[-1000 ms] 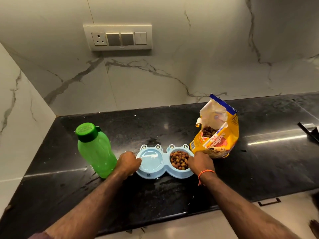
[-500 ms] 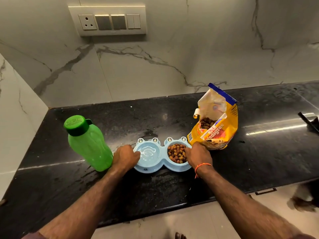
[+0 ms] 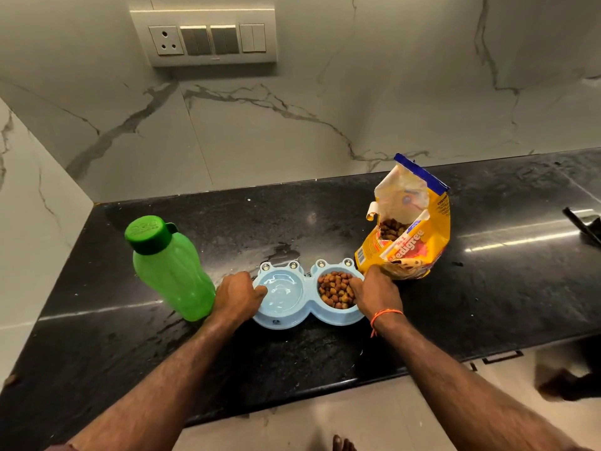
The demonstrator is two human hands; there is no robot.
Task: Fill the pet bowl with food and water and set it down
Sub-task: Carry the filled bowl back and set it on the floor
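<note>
Fingers (image 3: 260,290) grip the pet bowl (image 3: 308,315) — water left, kibble (image 3: 336,289) right.

bottle (image 3: 170,266) left of pet bowl (image 3: 307,317), food bag (image 3: 409,229) behind-right, all on counter (image 3: 487,288)

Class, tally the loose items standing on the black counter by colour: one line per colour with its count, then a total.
Green: 1, the bottle
Light blue: 1, the double pet bowl
Yellow: 1, the pet food bag
Total: 3
</note>
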